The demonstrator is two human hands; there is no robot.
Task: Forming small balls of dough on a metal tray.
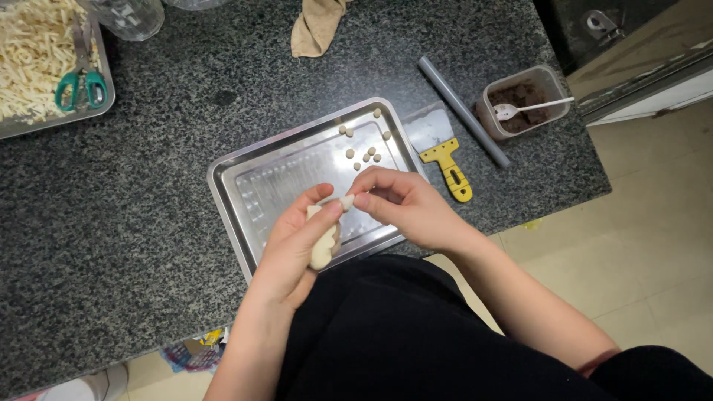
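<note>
My left hand [297, 245] grips a pale lump of dough [325, 249] over the near part of a steel tray [245, 186]. My right hand [405, 204] pinches a small bit [347, 201] at the top end of that lump with thumb and fingers. Several small dough balls [365, 152] lie scattered in the tray's far right corner.
A yellow-handled scraper [445, 160], a grey rod [462, 111] and a plastic tub of brown filling [523, 100] with a white spoon [531, 108] lie right of the tray. Far left, a tray of pale strips [33, 52] holds green scissors [80, 85]. A tan cloth [316, 26] lies at the back.
</note>
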